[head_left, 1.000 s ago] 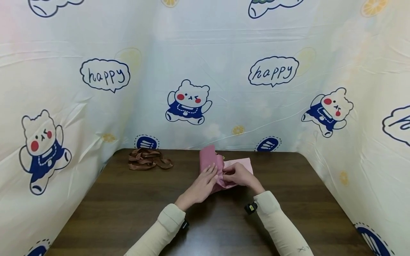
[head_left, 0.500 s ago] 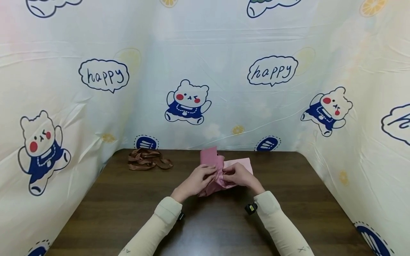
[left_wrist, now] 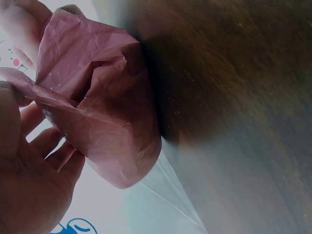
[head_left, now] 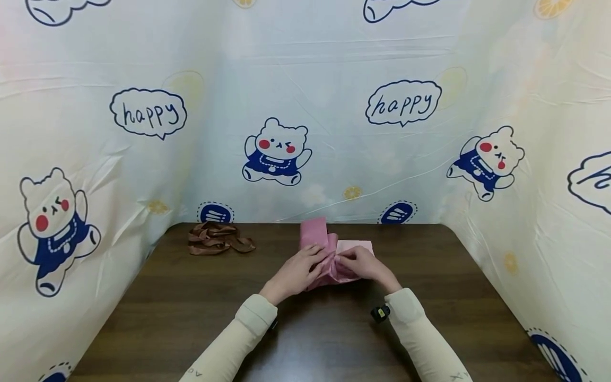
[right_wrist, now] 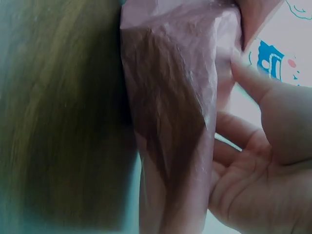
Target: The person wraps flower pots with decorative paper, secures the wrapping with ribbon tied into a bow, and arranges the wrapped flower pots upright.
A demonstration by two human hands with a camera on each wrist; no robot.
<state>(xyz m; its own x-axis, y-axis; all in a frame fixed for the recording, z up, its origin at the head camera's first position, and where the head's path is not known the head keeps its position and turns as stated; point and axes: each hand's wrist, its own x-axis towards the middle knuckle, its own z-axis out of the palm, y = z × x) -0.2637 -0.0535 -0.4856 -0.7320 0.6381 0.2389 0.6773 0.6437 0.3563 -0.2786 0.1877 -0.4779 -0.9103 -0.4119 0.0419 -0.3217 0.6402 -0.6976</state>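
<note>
**Pink paper (head_left: 335,273) bunched at its middle, both hands on it**

Pink paper sits nr the far side of the table (head_left: 324,334), raised off it in folds; contents, if any, hidden. Step in hand looks like gathering/pleating: creases run in to its middle. R hand (head_left: 364,262) is at the paper's R side, thumb + forefinger pinching a crease. L hand (head_left: 293,270) is on its L side, fingers a bit apart & resting against it; can't tell if the thumb pinches too. Next move prob. calls for one hand holding the pleats while the other tucks loose bits, esp. the pale flap (head_left: 360,245) at back R & the tall panel (head_left: 313,232) at back L. Looks thin, so a hard tug could tear it.

Room: table's far edge is just behind the paper, curtain (head_left: 272,53) beyond, so little slack that way. Brown ribbon (head_left: 212,241) lies loose, well L of the paper, not touching it. Bare table in front of the paper & to its R: OK for turning it or pulling it nearer.
</note>
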